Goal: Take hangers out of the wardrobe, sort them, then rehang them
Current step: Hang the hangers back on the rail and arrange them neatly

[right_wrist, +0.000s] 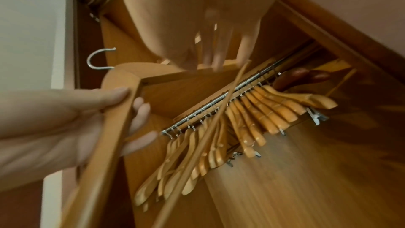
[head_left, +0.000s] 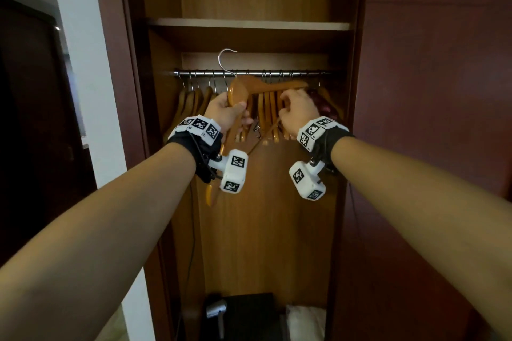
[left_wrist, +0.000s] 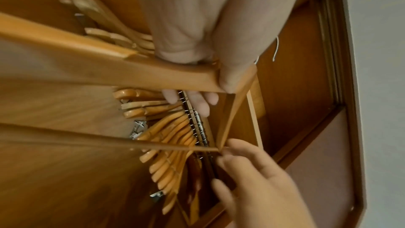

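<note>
In the open wardrobe a metal rail [head_left: 304, 73] carries several light wooden hangers [head_left: 267, 111], and a dark one [head_left: 318, 99] hangs at the right end. My left hand [head_left: 239, 108] grips one wooden hanger [head_left: 263, 85] at its neck. This hanger is tilted, with its steel hook [head_left: 225, 59] off the rail and above it. One arm reaches right; the other points down past my left wrist. My right hand [head_left: 288, 102] is at the right arm's end, where the lower bar [left_wrist: 109, 142] joins. Its thumb and fingers [left_wrist: 223, 159] close around that corner, blurred in the wrist views.
A shelf [head_left: 249, 23] sits just above the rail. On the wardrobe floor stand a black box [head_left: 249, 313], a grey handled object [head_left: 216, 310] and something white [head_left: 304, 321]. Dark red side panels [head_left: 415, 119] frame the opening; a white wall [head_left: 83, 63] is on the left.
</note>
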The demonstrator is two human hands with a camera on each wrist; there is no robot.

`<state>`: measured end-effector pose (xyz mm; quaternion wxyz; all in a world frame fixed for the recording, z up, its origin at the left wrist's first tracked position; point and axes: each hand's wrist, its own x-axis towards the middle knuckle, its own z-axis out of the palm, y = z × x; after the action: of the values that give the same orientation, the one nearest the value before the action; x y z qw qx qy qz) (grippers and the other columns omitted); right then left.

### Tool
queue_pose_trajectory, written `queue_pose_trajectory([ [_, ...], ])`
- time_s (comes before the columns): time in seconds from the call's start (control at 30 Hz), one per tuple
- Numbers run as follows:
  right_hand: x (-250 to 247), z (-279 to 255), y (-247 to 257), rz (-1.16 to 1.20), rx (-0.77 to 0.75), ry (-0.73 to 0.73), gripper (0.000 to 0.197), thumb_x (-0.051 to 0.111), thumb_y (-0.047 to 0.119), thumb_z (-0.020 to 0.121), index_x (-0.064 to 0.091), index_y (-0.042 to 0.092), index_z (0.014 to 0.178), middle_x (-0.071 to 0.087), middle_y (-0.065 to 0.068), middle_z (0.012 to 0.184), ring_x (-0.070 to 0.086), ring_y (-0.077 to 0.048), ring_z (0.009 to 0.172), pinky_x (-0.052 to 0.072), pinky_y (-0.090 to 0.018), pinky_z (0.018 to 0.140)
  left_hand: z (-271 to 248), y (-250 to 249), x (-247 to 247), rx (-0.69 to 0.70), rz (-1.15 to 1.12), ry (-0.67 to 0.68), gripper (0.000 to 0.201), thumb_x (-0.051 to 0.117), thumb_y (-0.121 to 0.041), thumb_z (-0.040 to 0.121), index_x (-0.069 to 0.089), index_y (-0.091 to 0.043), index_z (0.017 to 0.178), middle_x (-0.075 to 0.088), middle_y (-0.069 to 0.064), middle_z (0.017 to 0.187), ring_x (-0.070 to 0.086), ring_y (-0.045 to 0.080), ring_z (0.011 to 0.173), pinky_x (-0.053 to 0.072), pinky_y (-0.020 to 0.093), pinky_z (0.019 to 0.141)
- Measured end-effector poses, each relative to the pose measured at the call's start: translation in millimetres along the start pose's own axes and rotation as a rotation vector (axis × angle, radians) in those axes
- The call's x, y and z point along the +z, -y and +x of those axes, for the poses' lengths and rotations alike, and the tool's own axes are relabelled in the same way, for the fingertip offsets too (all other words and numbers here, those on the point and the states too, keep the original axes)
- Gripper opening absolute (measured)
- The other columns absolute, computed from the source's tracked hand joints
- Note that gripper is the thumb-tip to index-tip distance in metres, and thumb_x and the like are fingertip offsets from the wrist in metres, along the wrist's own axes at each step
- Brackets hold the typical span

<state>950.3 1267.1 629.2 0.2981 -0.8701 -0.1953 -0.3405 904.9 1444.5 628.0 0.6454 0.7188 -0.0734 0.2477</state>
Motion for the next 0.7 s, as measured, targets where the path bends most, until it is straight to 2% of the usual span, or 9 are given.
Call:
queue_pose_trajectory([
  [0.1,10.8,-9.3,18.3,0.032,-0.074,0.177,0.028,0.056,0.024,0.095,0.061,0.019,0.122,0.054,-0.004,0.128,0.056,-0.020,0.112,0.048,-0.028,0.087,8.9,-3.8,-4.5,-0.044,-0.120,-0.045,0.014,0.054,-0.014,0.098,0.056,-0.022,0.109,0.067,0.005,0.083,0.069,0.022,0.080,0.054,0.041,0.075],
  [0.2,18.8,-20.8,36.3,0.012,-0.102,0.360,0.035,0.049,0.034,0.098,0.058,0.017,0.127,0.049,-0.005,0.130,0.052,-0.023,0.115,0.044,-0.031,0.089,15.7,-7.9,-7.3,-0.082,-0.227,-0.062,0.020,0.050,-0.012,0.099,0.055,-0.019,0.117,0.065,0.005,0.087,0.068,0.020,0.083,0.054,0.042,0.081],
  [0.3,25.6,-30.5,48.0,-0.001,-0.083,0.490,0.036,0.047,0.030,0.100,0.053,0.018,0.134,0.052,-0.008,0.134,0.053,-0.025,0.117,0.041,-0.031,0.086,19.0,-11.1,-6.0,-0.107,-0.298,-0.072,0.022,0.048,-0.010,0.099,0.053,-0.017,0.119,0.063,0.004,0.088,0.066,0.020,0.084,0.053,0.043,0.086],
  [0.4,31.6,-35.9,51.2,0.020,-0.009,0.567,0.032,0.052,0.022,0.097,0.053,0.014,0.129,0.060,-0.008,0.120,0.057,-0.025,0.104,0.044,-0.032,0.081,19.1,-13.4,-1.8,-0.115,-0.354,-0.078,0.026,0.048,-0.006,0.098,0.050,-0.018,0.120,0.061,0.004,0.089,0.067,0.020,0.087,0.053,0.046,0.086],
  [0.5,31.6,-38.3,54.4,0.059,0.064,0.557,0.029,0.055,0.015,0.096,0.056,0.009,0.124,0.062,-0.010,0.108,0.059,-0.026,0.096,0.046,-0.031,0.077,20.1,-13.6,0.5,-0.104,-0.346,-0.033,0.031,0.050,-0.003,0.096,0.049,-0.019,0.122,0.062,0.006,0.097,0.068,0.023,0.091,0.054,0.047,0.085],
  [0.57,33.2,-40.4,54.7,0.168,0.102,0.496,0.029,0.054,0.024,0.097,0.055,0.013,0.123,0.062,-0.008,0.103,0.061,-0.025,0.091,0.053,-0.038,0.080,20.6,-14.8,0.6,-0.085,-0.275,0.022,0.030,0.055,-0.005,0.094,0.051,-0.021,0.119,0.064,0.009,0.107,0.069,0.025,0.095,0.056,0.046,0.087],
  [0.63,36.8,-42.8,53.9,0.188,0.133,0.412,0.033,0.052,0.034,0.097,0.051,0.011,0.121,0.062,-0.008,0.101,0.062,-0.028,0.091,0.054,-0.044,0.085,21.2,-16.6,0.3,-0.065,-0.141,0.094,0.028,0.061,-0.010,0.091,0.054,-0.024,0.114,0.065,0.008,0.113,0.067,0.025,0.101,0.056,0.046,0.087],
  [0.7,38.1,-43.4,52.1,0.191,0.174,0.325,0.037,0.051,0.037,0.096,0.048,0.009,0.121,0.063,-0.012,0.103,0.064,-0.032,0.092,0.056,-0.048,0.081,21.6,-18.4,0.8,-0.061,-0.039,0.177,0.036,0.063,-0.011,0.090,0.054,-0.027,0.120,0.066,0.004,0.114,0.066,0.024,0.104,0.054,0.044,0.087],
])
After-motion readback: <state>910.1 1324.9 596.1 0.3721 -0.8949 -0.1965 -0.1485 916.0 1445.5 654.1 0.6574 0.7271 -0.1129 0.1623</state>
